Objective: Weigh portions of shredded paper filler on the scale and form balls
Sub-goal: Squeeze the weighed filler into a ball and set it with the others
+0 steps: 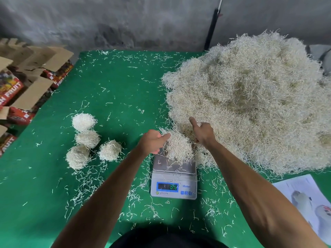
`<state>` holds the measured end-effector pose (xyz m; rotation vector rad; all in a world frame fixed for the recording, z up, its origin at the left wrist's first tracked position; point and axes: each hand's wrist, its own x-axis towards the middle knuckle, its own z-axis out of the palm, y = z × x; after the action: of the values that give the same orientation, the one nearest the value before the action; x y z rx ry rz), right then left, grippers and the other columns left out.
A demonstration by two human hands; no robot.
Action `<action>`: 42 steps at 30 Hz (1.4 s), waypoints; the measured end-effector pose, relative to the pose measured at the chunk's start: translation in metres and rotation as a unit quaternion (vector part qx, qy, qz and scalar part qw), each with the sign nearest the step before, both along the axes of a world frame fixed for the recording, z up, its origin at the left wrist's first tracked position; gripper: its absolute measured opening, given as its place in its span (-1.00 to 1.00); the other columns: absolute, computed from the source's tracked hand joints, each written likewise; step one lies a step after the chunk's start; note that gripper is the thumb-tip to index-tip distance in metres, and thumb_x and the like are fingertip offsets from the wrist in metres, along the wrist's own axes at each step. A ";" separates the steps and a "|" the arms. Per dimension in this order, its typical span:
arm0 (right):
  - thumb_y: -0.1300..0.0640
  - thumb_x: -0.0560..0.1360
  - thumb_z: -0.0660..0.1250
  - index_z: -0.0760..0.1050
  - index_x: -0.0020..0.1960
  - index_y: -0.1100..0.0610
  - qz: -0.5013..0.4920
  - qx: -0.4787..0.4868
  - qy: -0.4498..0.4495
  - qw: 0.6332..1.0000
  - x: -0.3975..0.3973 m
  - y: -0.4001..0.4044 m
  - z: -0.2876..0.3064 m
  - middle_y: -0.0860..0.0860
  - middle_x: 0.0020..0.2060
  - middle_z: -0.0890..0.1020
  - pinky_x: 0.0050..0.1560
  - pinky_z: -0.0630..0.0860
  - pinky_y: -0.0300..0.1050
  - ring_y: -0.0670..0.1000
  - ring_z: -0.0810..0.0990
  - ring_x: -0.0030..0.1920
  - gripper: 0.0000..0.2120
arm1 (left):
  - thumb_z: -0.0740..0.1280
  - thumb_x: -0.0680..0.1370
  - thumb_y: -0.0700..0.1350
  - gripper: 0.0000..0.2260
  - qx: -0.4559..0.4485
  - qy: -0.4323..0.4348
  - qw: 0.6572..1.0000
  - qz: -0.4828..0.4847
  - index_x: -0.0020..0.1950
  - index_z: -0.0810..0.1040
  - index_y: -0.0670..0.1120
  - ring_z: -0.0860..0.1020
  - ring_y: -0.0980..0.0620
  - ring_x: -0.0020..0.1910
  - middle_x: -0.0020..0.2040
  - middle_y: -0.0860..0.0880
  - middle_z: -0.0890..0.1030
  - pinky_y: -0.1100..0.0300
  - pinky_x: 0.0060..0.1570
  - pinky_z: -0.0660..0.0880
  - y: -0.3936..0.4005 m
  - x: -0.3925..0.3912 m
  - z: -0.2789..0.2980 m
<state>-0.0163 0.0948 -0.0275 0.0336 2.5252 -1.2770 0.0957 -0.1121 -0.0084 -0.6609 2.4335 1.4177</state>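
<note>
- The small white digital scale with a steel platter and blue display panel (173,176) sits near the middle of the green cloth-covered table (111,90), just at the 7 o'clock edge of the huge pale heap of shredded paper filler (250,97).
- A loose clump of the same pale shreds (179,149) sits over the far end of the platter. Can't really tell if its full weight is on the steel or still hanging from the fingers.
- The left hand (152,141) is at the clump's 9 o'clock side, fingers curled, pinching strands at the top.
- The right hand (202,132) is at the clump's 2 o'clock, dug into the edge of the heap, forefinger sticking straight out toward 11 o'clock and the other fingers curled into the shreds.
- Green digits glow on the display, too blurry to read.
- Four finished shredded-paper balls (84,140) are bunched together at 9 o'clock from the scale, well apart from it.
- Stray shreds are scattered all over the cloth.
- Red printed fruit cartons with open brown flaps (26,83) are stacked off the table's 9 to 10 o'clock edge, and a white printed sheet (304,199) lies at 4 o'clock.
</note>
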 end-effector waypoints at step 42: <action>-0.34 0.67 0.06 0.55 -0.23 -0.11 0.176 -0.174 -0.014 0.969 0.013 -0.019 0.033 -0.14 -0.45 0.41 -0.21 0.44 -0.11 -0.13 0.39 -0.42 -0.50 | 0.40 0.58 -0.21 -0.86 0.164 0.165 0.969 0.079 -0.03 0.60 0.04 0.64 0.07 -0.16 -0.01 -0.05 0.67 0.27 -0.27 0.57 0.051 -0.040 0.035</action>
<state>-0.0037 0.0760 0.0056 -0.4500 2.1203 -1.5230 0.0561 -0.0606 0.0262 -0.5866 2.3268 2.0851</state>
